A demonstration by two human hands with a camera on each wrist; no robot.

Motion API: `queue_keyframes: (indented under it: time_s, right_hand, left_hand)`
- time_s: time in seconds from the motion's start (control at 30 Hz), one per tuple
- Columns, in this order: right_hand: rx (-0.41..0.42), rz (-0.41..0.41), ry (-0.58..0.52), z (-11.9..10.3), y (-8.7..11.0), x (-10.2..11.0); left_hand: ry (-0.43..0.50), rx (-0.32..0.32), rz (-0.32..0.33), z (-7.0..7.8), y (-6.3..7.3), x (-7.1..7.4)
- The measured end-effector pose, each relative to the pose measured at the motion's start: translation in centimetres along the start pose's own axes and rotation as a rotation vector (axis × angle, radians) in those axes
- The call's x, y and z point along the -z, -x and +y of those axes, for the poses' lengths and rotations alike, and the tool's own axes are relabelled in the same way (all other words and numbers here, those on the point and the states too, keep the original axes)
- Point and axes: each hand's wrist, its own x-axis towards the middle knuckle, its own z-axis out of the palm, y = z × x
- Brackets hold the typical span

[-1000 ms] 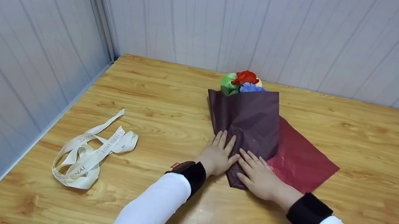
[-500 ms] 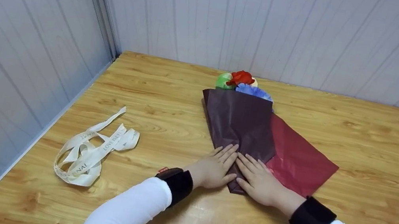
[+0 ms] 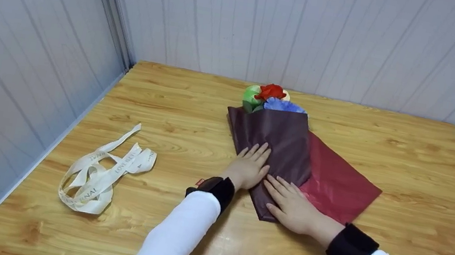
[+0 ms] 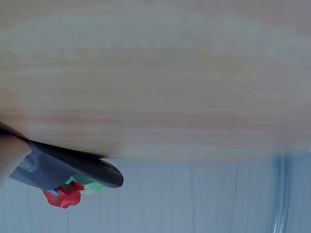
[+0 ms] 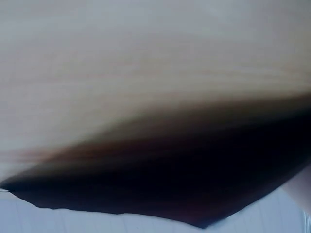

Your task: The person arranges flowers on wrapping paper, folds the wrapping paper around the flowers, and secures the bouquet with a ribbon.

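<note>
On the table lies a bouquet, its dark purple wrapping paper (image 3: 287,141) folded over the stems, with a dark red flap (image 3: 340,182) spread out to the right. A red flower (image 3: 271,92), a blue flower (image 3: 284,105) and a green one (image 3: 252,94) stick out at the top. My left hand (image 3: 249,167) rests flat on the paper's left side, fingers extended. Lower down, my right hand (image 3: 295,206) presses on the paper with straight fingers. The left wrist view catches the red flower (image 4: 63,196) beyond the paper; the right wrist view is mostly dark, blurred paper (image 5: 184,179).
A loosely heaped white printed ribbon (image 3: 98,180) lies on the left of the wooden table (image 3: 190,131). Pale panelled walls (image 3: 235,19) stand behind the table and along its sides.
My left hand slid down the paper, then back up toward the flowers. The bouquet has shifted slightly left and toward me. My right hand has stayed nearly in place.
</note>
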Motion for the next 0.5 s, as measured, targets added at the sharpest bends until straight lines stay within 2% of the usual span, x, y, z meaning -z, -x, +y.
queue_keyframes:
  time_s: [0.27, 0.5]
  right_hand:
    - [-0.048, -0.038, 0.021, 0.0, -0.2, 0.0]
    - [-0.062, -0.054, 0.031, -0.2, -0.3, 0.0]
  left_hand:
    - [-0.027, 0.047, 0.02, -0.3, -1.7, -0.3]
    - [-0.037, 0.093, 0.041, -0.4, -2.4, -0.5]
